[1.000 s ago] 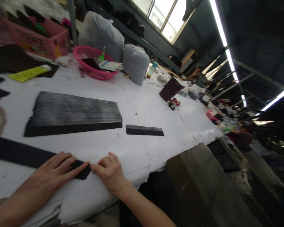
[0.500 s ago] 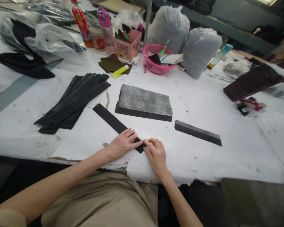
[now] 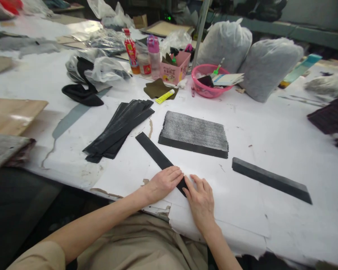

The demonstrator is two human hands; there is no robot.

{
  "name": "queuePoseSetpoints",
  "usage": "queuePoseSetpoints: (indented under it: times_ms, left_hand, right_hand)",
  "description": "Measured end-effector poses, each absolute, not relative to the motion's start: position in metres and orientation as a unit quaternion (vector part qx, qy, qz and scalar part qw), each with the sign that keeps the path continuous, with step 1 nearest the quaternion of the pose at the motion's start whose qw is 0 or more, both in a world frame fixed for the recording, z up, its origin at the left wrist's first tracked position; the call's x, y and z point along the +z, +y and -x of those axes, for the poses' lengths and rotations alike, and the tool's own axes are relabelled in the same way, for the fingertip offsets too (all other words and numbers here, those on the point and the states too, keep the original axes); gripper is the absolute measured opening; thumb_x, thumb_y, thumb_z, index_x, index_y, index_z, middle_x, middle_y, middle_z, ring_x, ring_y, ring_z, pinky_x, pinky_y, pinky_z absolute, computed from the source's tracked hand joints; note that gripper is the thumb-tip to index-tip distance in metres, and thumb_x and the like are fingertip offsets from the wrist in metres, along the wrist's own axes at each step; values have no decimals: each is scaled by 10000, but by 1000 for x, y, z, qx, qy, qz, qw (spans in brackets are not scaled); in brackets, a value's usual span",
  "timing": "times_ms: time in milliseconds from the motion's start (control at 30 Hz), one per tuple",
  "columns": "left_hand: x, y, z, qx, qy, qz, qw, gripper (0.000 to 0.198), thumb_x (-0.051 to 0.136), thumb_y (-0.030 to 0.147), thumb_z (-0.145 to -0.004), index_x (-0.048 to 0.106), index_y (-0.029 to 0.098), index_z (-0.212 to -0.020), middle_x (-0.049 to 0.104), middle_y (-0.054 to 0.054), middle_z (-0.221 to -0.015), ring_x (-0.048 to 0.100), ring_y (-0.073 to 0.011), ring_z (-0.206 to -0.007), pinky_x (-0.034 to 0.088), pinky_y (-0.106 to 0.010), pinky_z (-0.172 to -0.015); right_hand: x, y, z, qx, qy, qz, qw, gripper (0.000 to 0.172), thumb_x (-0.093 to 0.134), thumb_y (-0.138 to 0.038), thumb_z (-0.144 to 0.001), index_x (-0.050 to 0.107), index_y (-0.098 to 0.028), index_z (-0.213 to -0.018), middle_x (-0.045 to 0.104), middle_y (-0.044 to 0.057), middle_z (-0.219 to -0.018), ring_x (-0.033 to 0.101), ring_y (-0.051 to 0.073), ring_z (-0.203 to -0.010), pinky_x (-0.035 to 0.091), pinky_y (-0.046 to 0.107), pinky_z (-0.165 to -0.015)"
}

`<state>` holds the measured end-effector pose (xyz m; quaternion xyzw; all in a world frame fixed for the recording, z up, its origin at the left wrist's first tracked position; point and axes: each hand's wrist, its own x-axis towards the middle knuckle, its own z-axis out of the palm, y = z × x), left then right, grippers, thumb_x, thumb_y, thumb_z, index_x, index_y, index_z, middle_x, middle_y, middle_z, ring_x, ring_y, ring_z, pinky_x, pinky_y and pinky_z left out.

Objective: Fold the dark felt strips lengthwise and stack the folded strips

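A flat black strip point(image 3: 154, 150) lies slantwise on the white-covered table in front of me. My left hand point(image 3: 163, 183) rests flat across its near part, fingers stretched out and pressing down. At the strip's right edge, close to its near end, my right hand point(image 3: 200, 200) has thumb and index finger on the material, the other fingers bent and apart. My hands partly cover that end. Just beyond lies a stack of grey-topped black strips point(image 3: 193, 131). A narrower stack point(image 3: 270, 180) sits to the right, and a fanned pile of black strips point(image 3: 119, 129) to the left.
Farther back are a yellow tube point(image 3: 165, 96), a pink basket point(image 3: 176, 69), a pink bowl point(image 3: 211, 90), bottles point(image 3: 131, 52) and stuffed plastic bags point(image 3: 270, 69). Black fabric point(image 3: 83, 95) spills from a clear bag at left. Boards point(image 3: 15, 114) jut in at the left edge.
The view has swung left, so things on the table appear farther right. My left hand's fingers lie closer together on the strip; my right hand stays at its edge.
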<state>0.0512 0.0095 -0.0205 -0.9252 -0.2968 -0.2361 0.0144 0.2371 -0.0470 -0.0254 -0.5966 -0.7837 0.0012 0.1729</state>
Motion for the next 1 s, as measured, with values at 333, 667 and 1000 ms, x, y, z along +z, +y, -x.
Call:
queuePoseSetpoints:
  times_ms: [333, 667, 1000]
  left_hand:
    - [-30, 5, -43, -174, -385, 906, 24, 349, 482, 184, -938, 529, 70, -1264, 549, -149, -1344, 495, -251, -1272, 443, -402, -1065]
    - [-21, 20, -11, -150, -471, 869, 7, 460, 505, 296, -932, 498, 45, -1316, 494, -186, -1389, 454, -287, -1304, 429, -420, -1078]
    - [-28, 35, 9, -185, -494, 849, 23, 440, 500, 280, -928, 505, 81, -1321, 505, -163, -1381, 446, -291, -1304, 427, -455, -1079]
  right_hand:
    - [-32, -48, -237, -48, -791, 586, 170, 278, 558, -276, -923, 638, -237, -1186, 616, 76, -1228, 529, 276, -1066, 391, 464, -990]
    - [-28, -49, -235, -38, -783, 598, 168, 289, 583, -272, -912, 639, -235, -1192, 616, 69, -1230, 521, 275, -1068, 398, 470, -987]
    - [-29, -49, -241, 13, -772, 602, 202, 277, 532, -277, -936, 631, -245, -1192, 602, 69, -1234, 513, 259, -1113, 391, 475, -1015]
